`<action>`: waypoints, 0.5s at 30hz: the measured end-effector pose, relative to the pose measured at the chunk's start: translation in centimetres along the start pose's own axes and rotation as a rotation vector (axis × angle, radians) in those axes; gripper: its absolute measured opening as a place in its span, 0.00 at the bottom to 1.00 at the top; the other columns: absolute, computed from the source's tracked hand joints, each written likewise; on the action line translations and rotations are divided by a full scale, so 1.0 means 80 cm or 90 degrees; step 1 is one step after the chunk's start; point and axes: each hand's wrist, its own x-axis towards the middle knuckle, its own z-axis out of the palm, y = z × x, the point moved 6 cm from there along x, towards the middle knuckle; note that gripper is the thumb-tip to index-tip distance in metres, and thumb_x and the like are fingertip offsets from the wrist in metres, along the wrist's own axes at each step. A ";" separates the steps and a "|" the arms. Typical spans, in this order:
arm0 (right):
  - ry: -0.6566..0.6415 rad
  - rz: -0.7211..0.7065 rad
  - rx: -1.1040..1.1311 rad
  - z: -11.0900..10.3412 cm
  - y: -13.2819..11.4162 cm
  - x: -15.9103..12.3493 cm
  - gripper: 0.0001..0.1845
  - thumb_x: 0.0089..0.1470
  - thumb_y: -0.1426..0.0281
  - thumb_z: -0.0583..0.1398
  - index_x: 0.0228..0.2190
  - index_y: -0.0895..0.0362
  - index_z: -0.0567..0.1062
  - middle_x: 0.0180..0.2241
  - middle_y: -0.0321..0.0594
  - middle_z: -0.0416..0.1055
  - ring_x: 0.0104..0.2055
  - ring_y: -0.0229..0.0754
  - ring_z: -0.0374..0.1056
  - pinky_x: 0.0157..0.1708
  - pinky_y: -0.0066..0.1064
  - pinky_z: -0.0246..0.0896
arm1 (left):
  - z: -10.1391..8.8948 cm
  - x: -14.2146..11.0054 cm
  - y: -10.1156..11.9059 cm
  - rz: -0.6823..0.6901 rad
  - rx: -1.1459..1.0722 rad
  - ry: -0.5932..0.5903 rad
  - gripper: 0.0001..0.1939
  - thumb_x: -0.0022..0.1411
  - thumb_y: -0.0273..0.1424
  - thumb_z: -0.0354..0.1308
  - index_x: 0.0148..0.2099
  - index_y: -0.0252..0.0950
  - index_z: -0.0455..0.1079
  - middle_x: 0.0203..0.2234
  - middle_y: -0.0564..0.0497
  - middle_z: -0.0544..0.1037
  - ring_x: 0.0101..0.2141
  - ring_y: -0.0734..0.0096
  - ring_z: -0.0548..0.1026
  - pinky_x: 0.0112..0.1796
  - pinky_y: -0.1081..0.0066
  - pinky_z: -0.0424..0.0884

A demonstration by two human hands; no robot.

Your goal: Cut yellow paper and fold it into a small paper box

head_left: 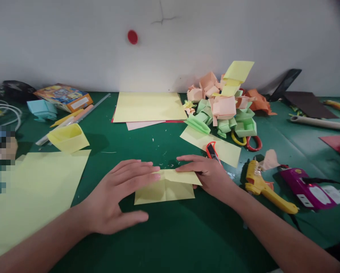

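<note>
A small sheet of yellow paper (164, 192) lies on the green table with creases across it and its far edge folded over toward me. My left hand (117, 195) is stretched flat over the paper's left end, thumb spread away, fingertips at the fold. At the other end, my right hand (208, 172) pinches the folded flap between its fingers, and some of those fingertips are hidden under the paper. Just beyond my right hand lies a red and black box cutter (212, 151), resting partly on another pale yellow sheet (224, 146).
Folded pink and green paper pieces (225, 108) are heaped at the back right. A yellow glue gun (265, 187) and purple power strip (308, 187) lie right. Large yellow sheets (44, 193) and a yellow paper pocket (69, 138) are left. A blurred person's hand (2, 148) shows at far left.
</note>
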 end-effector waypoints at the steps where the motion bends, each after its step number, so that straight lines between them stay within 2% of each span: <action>1: 0.000 0.008 0.005 0.000 0.002 0.000 0.20 0.58 0.79 0.58 0.44 0.47 0.84 0.55 0.41 0.76 0.55 0.46 0.75 0.51 0.38 0.75 | 0.000 0.000 0.000 -0.007 0.028 0.014 0.30 0.68 0.37 0.57 0.69 0.49 0.57 0.60 0.48 0.74 0.60 0.55 0.72 0.63 0.52 0.63; 3: -0.009 0.032 0.016 0.002 0.004 0.001 0.22 0.55 0.80 0.58 0.44 0.47 0.84 0.56 0.41 0.76 0.55 0.46 0.75 0.47 0.37 0.77 | 0.003 0.000 0.000 -0.006 0.072 0.027 0.29 0.69 0.30 0.55 0.70 0.49 0.58 0.58 0.49 0.76 0.58 0.60 0.74 0.61 0.57 0.67; 6: -0.042 0.090 0.042 0.001 0.004 0.002 0.23 0.55 0.79 0.57 0.45 0.46 0.83 0.58 0.39 0.74 0.52 0.46 0.76 0.42 0.36 0.79 | 0.010 0.000 0.002 0.038 0.113 0.007 0.28 0.69 0.26 0.55 0.68 0.46 0.61 0.58 0.50 0.77 0.59 0.63 0.74 0.61 0.61 0.68; 10: -0.125 0.120 0.076 -0.007 -0.006 -0.001 0.24 0.60 0.75 0.56 0.53 0.44 0.78 0.68 0.39 0.61 0.42 0.41 0.78 0.37 0.33 0.77 | 0.017 0.001 0.003 0.092 0.144 -0.023 0.23 0.69 0.23 0.53 0.63 0.44 0.68 0.59 0.51 0.76 0.60 0.65 0.73 0.60 0.62 0.68; 11: -0.153 0.110 0.078 -0.009 -0.011 -0.003 0.25 0.61 0.74 0.57 0.56 0.43 0.76 0.70 0.39 0.56 0.43 0.41 0.78 0.38 0.33 0.77 | 0.018 0.001 0.003 0.093 0.150 -0.027 0.22 0.69 0.23 0.52 0.62 0.43 0.69 0.59 0.51 0.76 0.60 0.65 0.73 0.60 0.62 0.69; 13: -0.209 0.090 0.062 -0.012 -0.018 -0.007 0.26 0.62 0.70 0.59 0.60 0.42 0.71 0.72 0.39 0.49 0.52 0.46 0.75 0.43 0.35 0.76 | 0.021 0.002 0.001 0.086 0.165 -0.040 0.20 0.70 0.25 0.53 0.61 0.44 0.70 0.60 0.52 0.76 0.60 0.64 0.72 0.60 0.61 0.69; 15: -0.238 0.086 0.024 -0.015 -0.022 -0.009 0.28 0.62 0.62 0.63 0.62 0.41 0.68 0.73 0.38 0.47 0.62 0.52 0.67 0.50 0.39 0.74 | 0.025 0.001 -0.001 0.075 0.180 -0.059 0.19 0.71 0.28 0.54 0.61 0.44 0.70 0.61 0.51 0.74 0.62 0.61 0.70 0.61 0.59 0.68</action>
